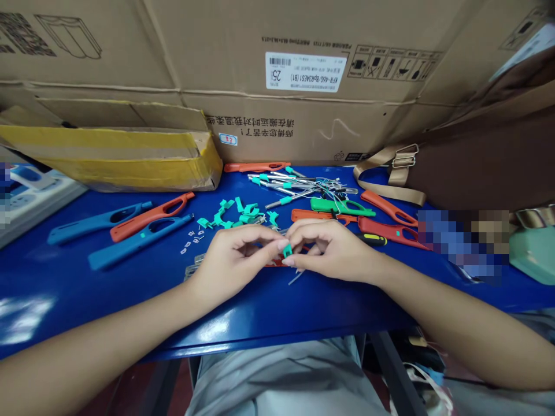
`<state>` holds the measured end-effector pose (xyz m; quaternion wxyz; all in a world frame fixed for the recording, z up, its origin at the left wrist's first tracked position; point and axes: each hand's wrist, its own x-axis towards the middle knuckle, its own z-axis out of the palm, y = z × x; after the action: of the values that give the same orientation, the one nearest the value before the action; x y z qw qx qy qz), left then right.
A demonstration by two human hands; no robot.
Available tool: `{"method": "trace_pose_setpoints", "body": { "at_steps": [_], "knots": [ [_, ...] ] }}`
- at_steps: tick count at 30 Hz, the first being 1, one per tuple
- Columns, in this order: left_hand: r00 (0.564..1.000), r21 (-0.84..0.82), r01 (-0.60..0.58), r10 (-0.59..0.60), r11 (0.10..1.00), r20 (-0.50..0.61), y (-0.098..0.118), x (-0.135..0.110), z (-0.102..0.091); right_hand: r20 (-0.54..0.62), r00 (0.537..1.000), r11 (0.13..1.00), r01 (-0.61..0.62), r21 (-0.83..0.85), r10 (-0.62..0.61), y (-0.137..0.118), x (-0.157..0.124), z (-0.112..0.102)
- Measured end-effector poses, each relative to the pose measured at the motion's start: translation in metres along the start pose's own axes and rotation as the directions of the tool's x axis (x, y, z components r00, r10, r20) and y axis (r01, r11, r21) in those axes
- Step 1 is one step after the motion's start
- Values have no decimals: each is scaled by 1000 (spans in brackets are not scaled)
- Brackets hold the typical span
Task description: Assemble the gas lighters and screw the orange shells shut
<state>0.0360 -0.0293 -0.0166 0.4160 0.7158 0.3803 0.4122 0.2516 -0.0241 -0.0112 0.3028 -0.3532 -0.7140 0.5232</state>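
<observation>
Both hands (286,251) around teal clip (287,250)

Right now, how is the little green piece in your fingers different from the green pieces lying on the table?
The little green piece is one alone, pinched between fingertips of the left hand and right hand; the loose green pieces are many, scattered in a heap. The little green piece is partly hidden by fingers; the loose green pieces lie untouched on the blue table behind the hands. Both are small and teal-green.
</observation>
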Motion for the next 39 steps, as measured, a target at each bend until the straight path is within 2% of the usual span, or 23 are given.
{"method": "trace_pose_setpoints", "body": {
  "at_steps": [4,6,9,12,14,16,18,20,22,25,29,33,39],
  "knots": [
    [997,-42,41,-44,998,-64,-3,2,0,-60,996,965,-53,259,70,-3,1,-2],
    [998,-34,56,-56,998,-9,-5,2,0,-73,992,941,-76,331,106,-4,2,-3],
    [990,-67,117,-111,991,84,-6,2,0,-104,991,945,-50,323,88,-3,3,-5],
    [978,-111,195,-186,974,89,-7,3,-1,-140,990,985,12,169,12,-3,3,-8],
    [969,-138,244,-235,960,78,-9,4,-2,-169,982,995,76,-68,-86,-4,2,-10],
    [963,-151,268,-261,952,65,-10,5,-3,-162,966,929,139,-343,-204,-7,-1,-12],
    [965,-121,261,-256,958,51,-11,5,-3,-106,956,832,178,-526,-272,-9,-5,-15],
    [975,-59,223,-220,973,41,-11,4,-3,-26,961,776,207,-595,-276,-10,-8,-18],
    [987,27,151,-152,988,45,-10,4,-3,64,971,752,220,-621,-232,-10,-10,-20],
    [996,204,-28,9,978,93,-9,4,-6,118,980,727,197,-658,-159,-11,-13,-25],
    [944,421,-309,223,853,243,-11,6,-12,89,992,695,125,-708,-88,-13,-17,-32],
    [899,498,-405,236,766,368,-16,7,-15,128,992,667,98,-739,-5,-16,-18,-38],
    [877,496,-445,252,746,408,-24,7,-16,232,971,707,128,-696,52,-19,-17,-42]
  ]
}}
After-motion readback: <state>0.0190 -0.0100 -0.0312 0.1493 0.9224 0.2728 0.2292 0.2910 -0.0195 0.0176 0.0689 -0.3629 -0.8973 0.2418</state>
